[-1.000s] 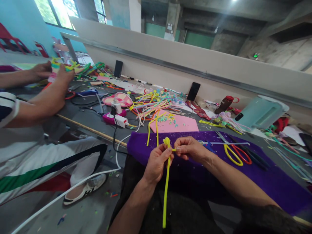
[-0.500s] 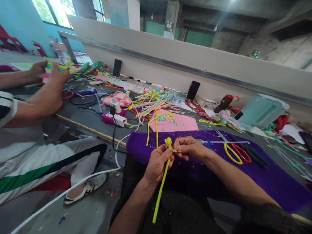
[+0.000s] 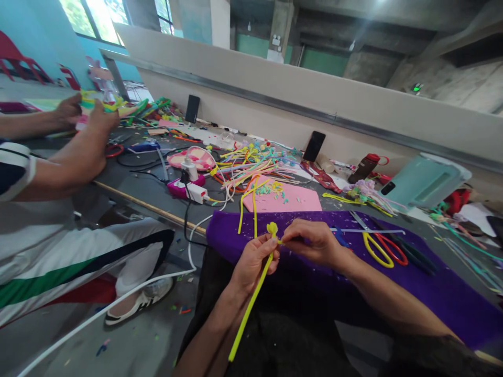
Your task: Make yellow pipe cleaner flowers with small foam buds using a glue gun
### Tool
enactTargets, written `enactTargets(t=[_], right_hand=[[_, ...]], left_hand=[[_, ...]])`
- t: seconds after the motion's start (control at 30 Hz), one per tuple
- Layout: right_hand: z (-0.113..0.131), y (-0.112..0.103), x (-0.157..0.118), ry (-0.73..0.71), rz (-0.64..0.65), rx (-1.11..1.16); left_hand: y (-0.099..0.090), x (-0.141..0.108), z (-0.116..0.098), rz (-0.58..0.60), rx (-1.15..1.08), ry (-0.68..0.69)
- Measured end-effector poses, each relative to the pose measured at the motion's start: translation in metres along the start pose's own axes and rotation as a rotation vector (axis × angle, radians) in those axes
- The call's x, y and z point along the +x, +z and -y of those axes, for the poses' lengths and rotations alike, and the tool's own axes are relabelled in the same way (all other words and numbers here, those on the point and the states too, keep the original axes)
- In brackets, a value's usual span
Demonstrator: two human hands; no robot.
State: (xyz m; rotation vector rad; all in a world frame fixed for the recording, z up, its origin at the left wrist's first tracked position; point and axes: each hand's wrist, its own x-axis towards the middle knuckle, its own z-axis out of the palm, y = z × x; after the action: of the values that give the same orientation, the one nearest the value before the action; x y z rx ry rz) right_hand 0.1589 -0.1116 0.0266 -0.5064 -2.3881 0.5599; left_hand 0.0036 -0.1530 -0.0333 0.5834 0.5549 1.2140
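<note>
A yellow pipe cleaner with a looped, flower-like top is pinched in my left hand, its long stem hanging down toward my lap. My right hand is closed at the right side of the loops, its fingertips pinching a short yellow end of the same piece. Beneath both hands lies a purple cloth over the table edge. Two more yellow pipe cleaners hang across a pink foam sheet just beyond. Scissors with yellow and red handles rest on the cloth to the right.
Loose pipe cleaners are heaped behind the pink sheet. A power strip with cables stands to the left. A phone leans at the back, near a brown bottle and a teal box. Another person's arm works at far left.
The pipe cleaner's stem has swung a little to the left at its lower end. My right hand has turned and its fingers are more curled. The camera view has shifted slightly.
</note>
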Motion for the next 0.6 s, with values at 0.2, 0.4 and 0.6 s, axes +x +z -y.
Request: enactTargets(t=[0.2, 0.4, 0.6], right_hand=[[0.0, 0.0, -0.001, -0.021, 0.016, -0.129], [-0.002, -0.027, 0.004, 0.08, 0.031, 0.061], [-0.001, -0.043, 0.007, 0.133, 0.071, 0.21]], left_hand=[[0.001, -0.001, 0.0, -0.007, -0.002, -0.02], [-0.002, -0.004, -0.001, 0.077, 0.091, -0.081], [-0.002, -0.004, -0.002, 0.143, 0.147, -0.155]])
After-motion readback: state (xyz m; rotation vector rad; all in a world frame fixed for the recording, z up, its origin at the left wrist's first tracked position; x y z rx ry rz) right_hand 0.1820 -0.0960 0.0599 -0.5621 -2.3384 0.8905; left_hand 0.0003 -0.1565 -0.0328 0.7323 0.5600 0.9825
